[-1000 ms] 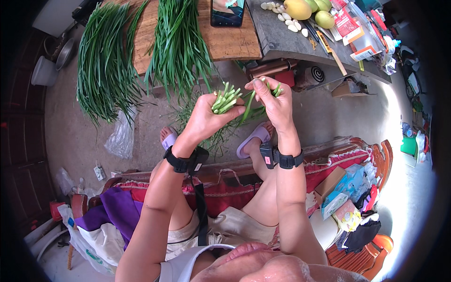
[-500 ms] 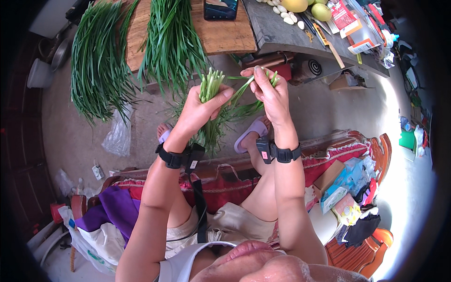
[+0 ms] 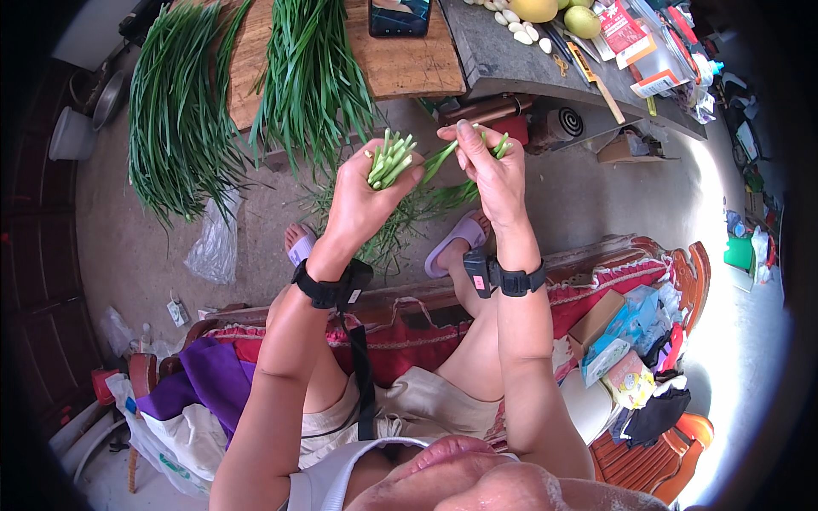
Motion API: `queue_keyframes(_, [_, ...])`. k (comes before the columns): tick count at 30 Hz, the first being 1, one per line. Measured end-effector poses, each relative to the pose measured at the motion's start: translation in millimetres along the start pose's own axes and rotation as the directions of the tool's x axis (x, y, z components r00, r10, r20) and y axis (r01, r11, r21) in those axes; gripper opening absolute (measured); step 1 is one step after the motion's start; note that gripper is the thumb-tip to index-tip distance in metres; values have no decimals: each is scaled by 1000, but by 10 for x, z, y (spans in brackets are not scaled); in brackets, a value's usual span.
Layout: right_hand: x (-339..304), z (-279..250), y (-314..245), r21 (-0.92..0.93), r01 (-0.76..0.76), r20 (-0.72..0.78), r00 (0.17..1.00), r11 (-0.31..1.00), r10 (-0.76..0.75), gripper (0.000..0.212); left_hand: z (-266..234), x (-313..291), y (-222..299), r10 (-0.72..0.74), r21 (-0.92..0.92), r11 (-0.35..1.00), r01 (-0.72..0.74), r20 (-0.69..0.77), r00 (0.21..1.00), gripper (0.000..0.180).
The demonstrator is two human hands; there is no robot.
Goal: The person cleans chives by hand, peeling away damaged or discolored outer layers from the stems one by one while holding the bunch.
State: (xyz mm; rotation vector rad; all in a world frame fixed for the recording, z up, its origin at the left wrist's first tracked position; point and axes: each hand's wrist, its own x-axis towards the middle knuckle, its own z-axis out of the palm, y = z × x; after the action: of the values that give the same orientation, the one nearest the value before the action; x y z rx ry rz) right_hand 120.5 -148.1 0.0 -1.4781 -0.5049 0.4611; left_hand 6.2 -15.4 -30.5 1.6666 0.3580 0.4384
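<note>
Head view: both of my hands are raised over the floor, just short of the wooden table (image 3: 417, 70), well apart from each other's wrists but near at the fingertips. My left hand (image 3: 362, 198) is closed in a fist around a bunch of chives (image 3: 391, 163), the pale cut ends poking up out of the top of the fist, above the thumb and forefinger. How far its leaves run below my palm I cannot tell, because the hand hides them. My right hand (image 3: 496, 180) has thumb and forefinger together, pinching a thin green stalk (image 3: 440, 162) that slants down toward the left fist. A few more stalks (image 3: 503, 146) are clamped under the curled fingers of that hand, their ends sticking out on the right, and loose leaves (image 3: 453, 197) show to the left of its palm.

Beyond my left hand, two piles lie on the table with their leaves hanging over the edge: the left pile (image 3: 181, 111) and, nearer to my fist, the right pile (image 3: 311, 81). A phone (image 3: 399, 20) lies beside the right pile. Beyond my right hand is a grey table (image 3: 509, 70) with garlic cloves (image 3: 522, 34) and fruit (image 3: 583, 24). Green scraps (image 3: 388, 244) are scattered on the floor below my hands, between my lilac slippers (image 3: 443, 249)
</note>
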Motion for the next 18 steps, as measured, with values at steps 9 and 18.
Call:
queue_keyframes(9, [-22, 60, 16, -42, -18, 8, 1000, 999, 19, 29, 59, -37, 44, -89, 4, 996, 89, 60, 994, 18])
queue_keyframes(18, [15, 17, 7, -197, 239, 119, 968, 951, -219, 27, 4, -71, 99, -128, -10, 992, 129, 105, 986, 16])
